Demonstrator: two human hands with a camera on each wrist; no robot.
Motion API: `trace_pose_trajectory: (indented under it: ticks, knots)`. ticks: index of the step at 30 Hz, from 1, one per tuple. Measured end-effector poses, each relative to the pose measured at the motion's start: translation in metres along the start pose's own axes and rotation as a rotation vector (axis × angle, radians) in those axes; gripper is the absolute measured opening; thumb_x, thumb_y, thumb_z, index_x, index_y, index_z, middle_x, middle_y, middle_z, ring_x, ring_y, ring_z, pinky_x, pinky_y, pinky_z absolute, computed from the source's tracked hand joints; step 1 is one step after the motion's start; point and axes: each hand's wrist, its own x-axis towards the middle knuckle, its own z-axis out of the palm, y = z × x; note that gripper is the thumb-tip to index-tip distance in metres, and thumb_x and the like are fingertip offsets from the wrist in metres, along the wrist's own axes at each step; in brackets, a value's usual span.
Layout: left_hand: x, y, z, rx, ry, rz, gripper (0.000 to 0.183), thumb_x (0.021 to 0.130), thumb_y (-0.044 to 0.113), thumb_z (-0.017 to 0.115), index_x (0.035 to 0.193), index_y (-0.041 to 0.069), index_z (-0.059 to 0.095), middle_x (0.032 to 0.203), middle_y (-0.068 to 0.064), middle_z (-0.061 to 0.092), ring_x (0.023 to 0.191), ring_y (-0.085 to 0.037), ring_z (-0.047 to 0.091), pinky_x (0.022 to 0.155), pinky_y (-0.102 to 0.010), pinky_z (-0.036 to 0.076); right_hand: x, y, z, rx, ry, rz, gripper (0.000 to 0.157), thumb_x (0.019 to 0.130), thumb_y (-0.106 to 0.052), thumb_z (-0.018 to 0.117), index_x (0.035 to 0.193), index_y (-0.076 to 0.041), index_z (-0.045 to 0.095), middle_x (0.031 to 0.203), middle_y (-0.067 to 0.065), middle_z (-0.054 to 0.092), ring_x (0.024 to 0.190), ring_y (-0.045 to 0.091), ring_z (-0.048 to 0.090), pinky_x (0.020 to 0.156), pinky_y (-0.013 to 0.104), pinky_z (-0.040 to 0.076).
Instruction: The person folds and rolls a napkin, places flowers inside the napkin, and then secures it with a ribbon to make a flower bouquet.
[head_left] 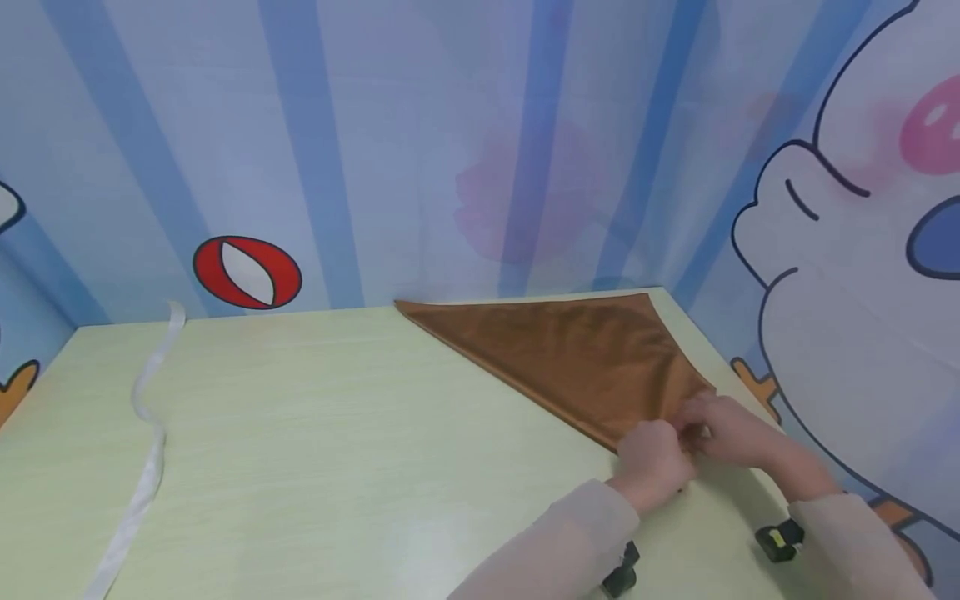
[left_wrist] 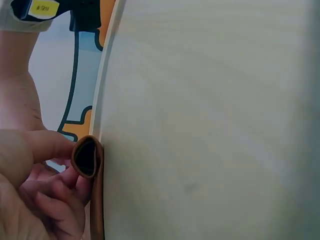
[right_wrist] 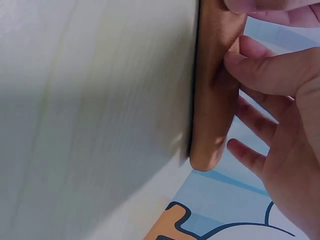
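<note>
A brown cloth (head_left: 562, 350), folded into a triangle, lies at the back right of the table. At its near right corner, my left hand (head_left: 652, 458) and right hand (head_left: 720, 429) are close together. In the left wrist view, fingers of the left hand (left_wrist: 35, 185) pinch the turned-over edge of the cloth (left_wrist: 98, 200), which forms a small open loop. The right wrist view has the right hand (right_wrist: 285, 110) pinching the folded edge between thumb and forefinger, its other fingers spread behind the cloth (right_wrist: 207, 115). The hands partly hide that corner.
A white ribbon (head_left: 153, 450) runs in a wavy line along the left side of the pale table (head_left: 315, 467). Patterned cloth walls (head_left: 420, 150) with cartoon figures rise behind and to the right. Small dark devices (head_left: 780, 540) hang at both wrists.
</note>
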Motion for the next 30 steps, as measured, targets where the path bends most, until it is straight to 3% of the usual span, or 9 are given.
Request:
trace_pose_trajectory:
  ticks: [7,11,16,21,26,30]
  knots:
    - [0.003,-0.015,-0.003,-0.101,-0.043,-0.046,0.045,0.081,0.030,0.072,0.050,0.016,0.043,0.046,0.008,0.030,0.044,-0.008,0.033,0.042,-0.023,0.024,-0.001,-0.003,0.003,0.014,-0.004,-0.069,0.037,0.068,0.013,0.067,0.083,-0.020,0.075,0.095,0.000,0.069,0.088,0.023,0.061,0.076,0.044,0.049]
    - [0.004,-0.021,-0.004,-0.075,-0.032,-0.044,0.050,0.080,0.030,0.071,0.047,0.018,0.036,0.044,0.010,0.024,0.042,-0.007,0.027,0.040,-0.023,0.020,0.000,-0.005,0.004,-0.009,-0.013,-0.100,0.032,0.069,0.010,0.070,0.086,-0.017,0.075,0.096,0.002,0.069,0.089,0.025,0.061,0.076,0.044,0.049]
    - [0.004,-0.020,-0.007,-0.001,-0.052,-0.055,0.048,0.080,0.033,0.070,0.048,0.019,0.039,0.047,0.009,0.033,0.048,-0.008,0.038,0.043,-0.023,0.028,0.000,-0.006,0.004,-0.037,-0.011,-0.116,0.028,0.072,0.005,0.074,0.086,-0.019,0.074,0.094,-0.002,0.069,0.088,0.022,0.063,0.075,0.042,0.050]
    - [0.002,-0.015,-0.011,0.085,-0.086,-0.051,0.034,0.077,0.041,0.074,0.060,0.018,0.055,0.063,0.007,0.052,0.059,-0.010,0.051,0.052,-0.026,0.038,0.002,-0.007,0.003,-0.049,-0.008,-0.117,0.027,0.075,0.003,0.073,0.086,-0.021,0.073,0.090,-0.008,0.068,0.086,0.018,0.063,0.072,0.040,0.050]
    - [0.000,-0.013,-0.011,0.103,-0.118,-0.051,0.032,0.067,0.040,0.084,0.071,0.019,0.061,0.070,0.007,0.055,0.061,-0.009,0.050,0.054,-0.026,0.039,0.003,-0.011,0.002,-0.049,-0.047,-0.050,0.026,0.078,0.001,0.072,0.086,-0.024,0.072,0.089,-0.011,0.067,0.086,0.016,0.062,0.072,0.042,0.048]
    - [-0.002,-0.015,-0.013,0.082,-0.112,-0.041,0.029,0.072,0.033,0.080,0.064,0.017,0.056,0.063,0.006,0.051,0.055,-0.010,0.047,0.050,-0.026,0.037,0.003,-0.014,0.002,-0.015,-0.047,-0.027,0.026,0.078,0.001,0.072,0.086,-0.024,0.072,0.089,-0.012,0.067,0.085,0.015,0.062,0.072,0.042,0.048]
